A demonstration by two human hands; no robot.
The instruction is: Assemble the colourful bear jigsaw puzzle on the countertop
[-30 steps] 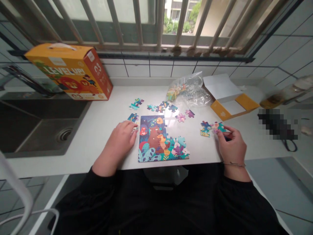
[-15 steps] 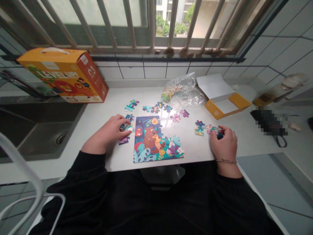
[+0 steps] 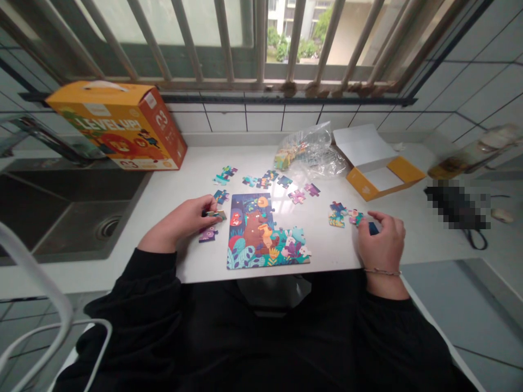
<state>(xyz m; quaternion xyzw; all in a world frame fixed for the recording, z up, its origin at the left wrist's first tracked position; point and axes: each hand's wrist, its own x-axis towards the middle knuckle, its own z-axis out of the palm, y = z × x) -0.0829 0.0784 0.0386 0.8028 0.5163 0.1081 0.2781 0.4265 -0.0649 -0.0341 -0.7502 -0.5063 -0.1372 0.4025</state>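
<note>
A partly assembled colourful jigsaw (image 3: 261,234) lies on the white counter (image 3: 171,190) in front of me. My left hand (image 3: 183,220) rests just left of it, fingers pinched on a small puzzle piece (image 3: 216,214); a purple piece (image 3: 207,234) lies under the hand's edge. My right hand (image 3: 382,239) rests at the right, curled around a dark blue piece (image 3: 373,227), next to a small cluster of joined pieces (image 3: 343,215). Several loose pieces (image 3: 265,179) are scattered behind the jigsaw.
An orange puzzle box (image 3: 118,125) stands at the back left beside a steel sink (image 3: 61,212). A clear plastic bag (image 3: 310,149) and an open yellow-and-white box (image 3: 378,163) sit at the back right. A barred window runs along the tiled wall.
My left hand has drawn back from the jigsaw's left edge and lifted a small piece, uncovering a purple one. My right hand has stayed beside the right-hand cluster.
</note>
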